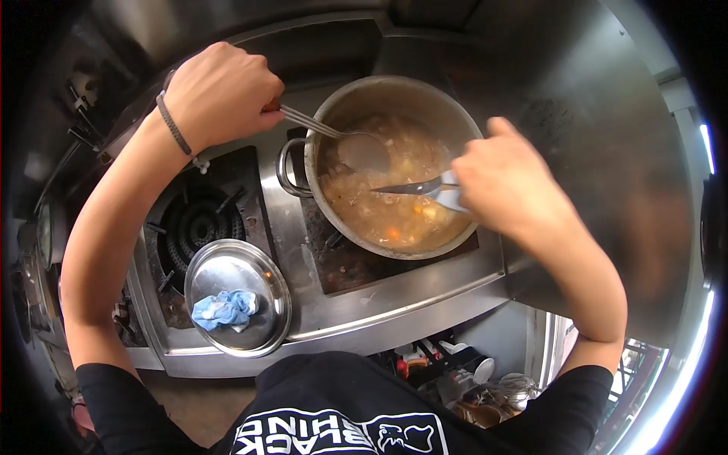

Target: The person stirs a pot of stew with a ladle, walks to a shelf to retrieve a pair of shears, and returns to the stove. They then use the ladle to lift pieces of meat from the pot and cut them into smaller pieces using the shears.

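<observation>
Black shirt [326, 379] fabric with white lettering is occupying the lower edge of the view, nearest the camera. Beyond it, a large metal pot [394, 95] is standing on the right-hand part of the stove surface [292, 235], one side handle pointing left, and is containing brown soup [409, 227] with orange and pale pieces. The left hand [224, 95], a dark braided bracelet [174, 125] encircling its wrist, is gripping the handle of a metal ladle [311, 121]; the ladle's bowl is lying inside the pot, in the soup. The right hand [504, 178], slightly blurred, is clasping the light grey handles of a pair of scissors [419, 188], whose blades are pointing left across the pot, near the ladle's bowl; whether their tips are touching the soup cannot be told. Left of the pot, a round metal lid [254, 277] is overlapping the front of a dark burner [203, 220], and a crumpled blue cloth [225, 309] is resting on the lid.
</observation>
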Demonstrator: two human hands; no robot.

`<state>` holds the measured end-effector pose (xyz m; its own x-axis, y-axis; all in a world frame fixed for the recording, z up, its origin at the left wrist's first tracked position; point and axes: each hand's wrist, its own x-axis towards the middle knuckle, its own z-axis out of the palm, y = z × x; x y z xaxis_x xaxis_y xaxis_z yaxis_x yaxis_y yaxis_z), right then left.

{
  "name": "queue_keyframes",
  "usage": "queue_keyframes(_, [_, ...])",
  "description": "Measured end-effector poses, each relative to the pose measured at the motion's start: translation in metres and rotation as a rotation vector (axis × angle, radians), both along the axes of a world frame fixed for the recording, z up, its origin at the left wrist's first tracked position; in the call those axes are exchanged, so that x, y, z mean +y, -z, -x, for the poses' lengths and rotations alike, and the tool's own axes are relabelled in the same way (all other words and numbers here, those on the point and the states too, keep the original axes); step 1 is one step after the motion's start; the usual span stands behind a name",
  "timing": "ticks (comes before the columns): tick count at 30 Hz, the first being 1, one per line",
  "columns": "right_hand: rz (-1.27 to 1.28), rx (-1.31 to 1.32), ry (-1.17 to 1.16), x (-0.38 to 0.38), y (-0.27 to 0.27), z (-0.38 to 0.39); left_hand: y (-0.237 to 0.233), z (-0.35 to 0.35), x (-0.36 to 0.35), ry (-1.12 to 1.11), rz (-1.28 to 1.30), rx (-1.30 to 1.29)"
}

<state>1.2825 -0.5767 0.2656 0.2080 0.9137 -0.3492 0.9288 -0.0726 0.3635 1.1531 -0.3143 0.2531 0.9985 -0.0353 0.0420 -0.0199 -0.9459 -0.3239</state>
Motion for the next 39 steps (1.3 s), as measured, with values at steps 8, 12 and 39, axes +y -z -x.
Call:
queue_keyframes(8, [-0.188, 0.071, 0.5, -0.085, -0.058, 0.0, -0.027, 0.023, -0.03, -0.076, -0.071, 0.049])
queue_keyframes(12, [-0.493, 0.137, 0.597, -0.123, -0.038, -0.002, -0.035, 0.023, -0.056, -0.096, -0.118, 0.097])
queue_keyframes(39, [-0.301, 0.225, 0.344, -0.111, -0.025, 0.009, 0.022, -0.05, -0.028, 0.071, 0.278, 0.518])
